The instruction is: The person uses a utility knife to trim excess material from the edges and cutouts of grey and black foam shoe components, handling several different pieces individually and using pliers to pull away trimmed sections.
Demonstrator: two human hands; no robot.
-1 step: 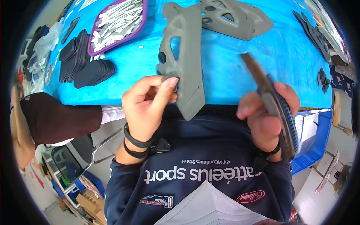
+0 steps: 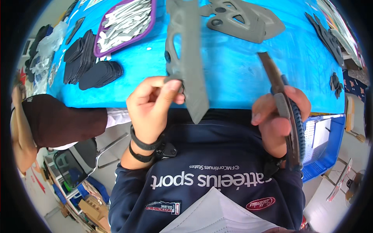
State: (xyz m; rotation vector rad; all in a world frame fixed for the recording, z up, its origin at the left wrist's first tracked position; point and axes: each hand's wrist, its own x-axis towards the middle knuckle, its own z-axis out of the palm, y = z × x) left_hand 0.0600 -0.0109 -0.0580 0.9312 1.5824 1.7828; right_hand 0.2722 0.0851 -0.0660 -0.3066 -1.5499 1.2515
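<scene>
Your blue-topped table (image 2: 233, 77) is holding black pads (image 2: 101, 75) beside a purple tray (image 2: 153, 15) of pale strips (image 2: 124, 25). Your left hand (image 2: 151, 100) is pinching the side of a grey moulded piece (image 2: 190, 58) over the table's near edge; your right hand (image 2: 272, 123) is gripping a slightly blurred tool (image 2: 283, 104), perhaps a knife.

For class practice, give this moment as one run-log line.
left hand: pinches grey moulded piece; right hand: holds knife-like tool; purple tray: pale strips

Blue crate (image 2: 320, 167) at right, clear plastic bag (image 2: 49, 50) (crumpled), cardboard box (image 2: 90, 209)
</scene>
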